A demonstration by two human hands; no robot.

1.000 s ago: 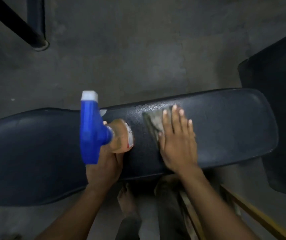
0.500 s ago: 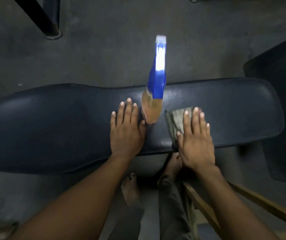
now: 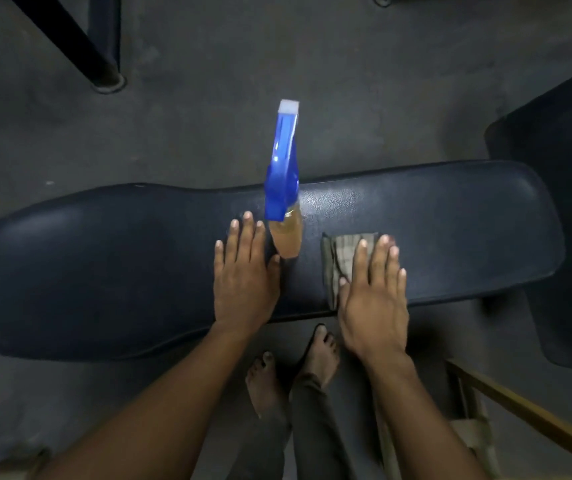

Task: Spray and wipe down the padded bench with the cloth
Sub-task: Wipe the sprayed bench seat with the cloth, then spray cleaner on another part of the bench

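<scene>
Grey concrete floor (image 3: pixel 208 109) surrounds a dark padded bench (image 3: pixel 104 271) that runs from left to right across the head view, its vinyl top catching a dull sheen near the far edge. On the middle of the bench stands a spray bottle (image 3: pixel 286 202) with a blue trigger head, a white nozzle tip pointing beyond the far edge, and amber liquid in its clear body. A person's left hand (image 3: pixel 243 282) lies flat on the padding just left of the bottle, fingers straight and spread, holding nothing; whether the thumb touches the bottle's base cannot be told. To the bottle's right, toward the near edge, the right hand (image 3: pixel 372 296) presses with straight fingers on a folded grey cloth (image 3: pixel 341 258), which sticks out past the fingertips and the thumb side. Below the bench's near edge show two bare feet (image 3: pixel 322 355) and dark trouser legs. Black metal legs (image 3: pixel 80 46) stand on the floor past the far left corner, another dark pad (image 3: pixel 568 209) sits beyond the right end, and a wooden frame (image 3: pixel 526 414) shows at lower right.
</scene>
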